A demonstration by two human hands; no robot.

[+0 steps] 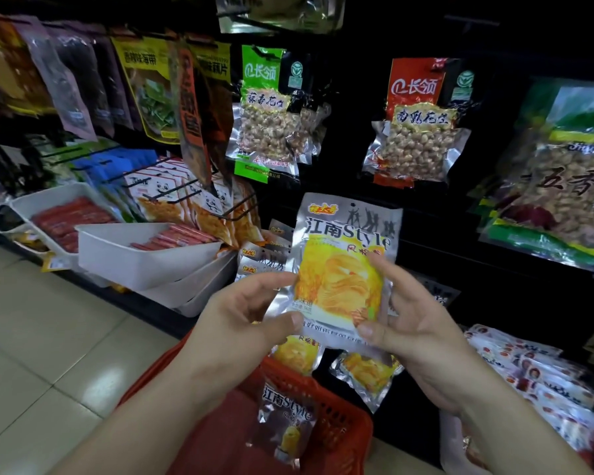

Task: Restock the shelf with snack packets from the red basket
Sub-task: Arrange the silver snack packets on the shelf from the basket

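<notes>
A silver snack packet point(343, 258) with a yellow picture is held upright in front of the dark shelf. My left hand point(240, 323) pinches its lower left edge between thumb and fingers. My right hand point(412, 323) grips its lower right side, and more silver-yellow packets point(367, 375) hang below that hand. The red basket point(336, 419) sits under my forearms at the bottom centre, with one silver packet point(285, 426) lying in it. Matching packets point(264, 258) hang on a shelf hook just left of the held one.
Peanut bags, green point(264, 132) and red point(415, 132), hang on hooks above. White trays of red sausages point(117, 255) stick out at lower left. Stacked packets point(535, 378) fill the lower right shelf. Beige tiled floor point(48, 337) lies to the left.
</notes>
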